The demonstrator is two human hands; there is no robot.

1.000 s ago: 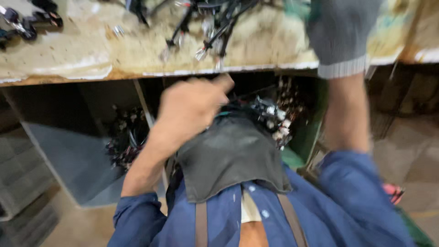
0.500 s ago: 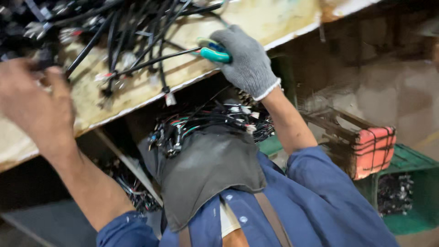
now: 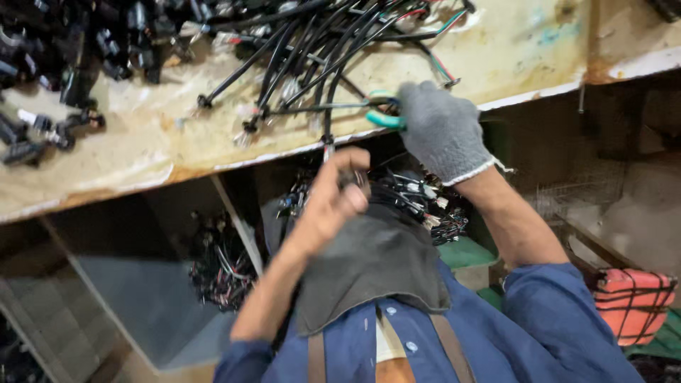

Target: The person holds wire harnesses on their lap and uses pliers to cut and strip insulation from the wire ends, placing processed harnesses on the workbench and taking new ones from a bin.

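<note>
My right hand (image 3: 441,131), in a grey knit glove, grips a teal-handled cutting tool (image 3: 383,113) at the front edge of the worn cream workbench (image 3: 142,167). The tool's jaws point left into a pile of black cables (image 3: 298,50) on the bench. My bare left hand (image 3: 328,204) is just below the bench edge, above my dark grey apron (image 3: 372,269). Its fingers pinch a small dark cable end (image 3: 352,179). One thin cable (image 3: 328,145) hangs over the edge right above that hand.
Black connectors (image 3: 42,78) lie on the bench's left part. Under the bench are a grey bin wall (image 3: 135,298) and cable bundles (image 3: 220,266). More wired plugs (image 3: 425,202) lie beside the apron. A red netted object (image 3: 631,301) is at the lower right.
My left hand came down from the bench top at the left to the bench edge above the apron. The right hand still holds the tool at the cables.
</note>
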